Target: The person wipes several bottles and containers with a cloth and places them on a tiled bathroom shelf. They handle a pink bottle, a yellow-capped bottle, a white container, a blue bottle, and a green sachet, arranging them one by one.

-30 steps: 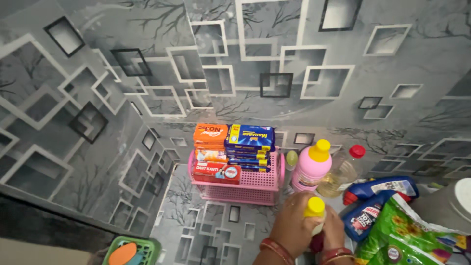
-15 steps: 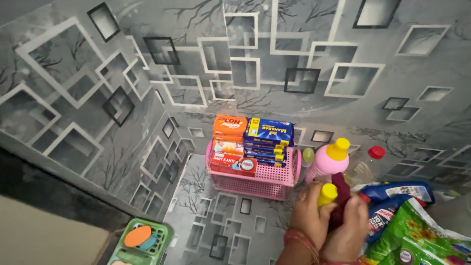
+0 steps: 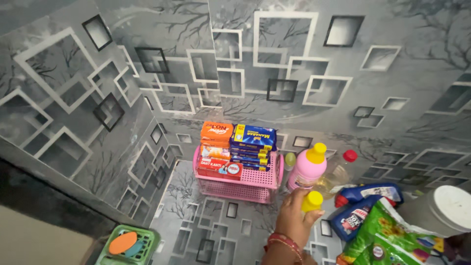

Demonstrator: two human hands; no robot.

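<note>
Closest to me, my left hand (image 3: 292,216) is up from the bottom edge, red and gold bangles at the wrist, and it's wrapped around a small bottle with a yellow cap (image 3: 312,201). That cap is all I really get of it: bright yellow, rounded, upright, poking out above my curled fingers (image 3: 300,196); the body is buried in my palm, so its colour I cannot tell. The fingers are closed snugly around it, thumb side toward the cap. My right hand is out of shot. The bottle sits over the grey patterned worktop (image 3: 221,230), just in front of the pink bottle (image 3: 306,169) with its own yellow cap. Down at the bottom left there's a green basket (image 3: 128,245) with an orange oval piece in it. Off to my right, a green printed pouch (image 3: 387,235), two blue bottles with red caps (image 3: 363,203) lying on their sides, and a grey container with a white lid (image 3: 441,208). Further back, a clear bottle with a red cap (image 3: 341,169) beside the pink one, and a pink slotted rack (image 3: 240,184) stacked with orange and blue boxes (image 3: 238,147) against the grey wall (image 3: 294,59) of framed squares.
</note>
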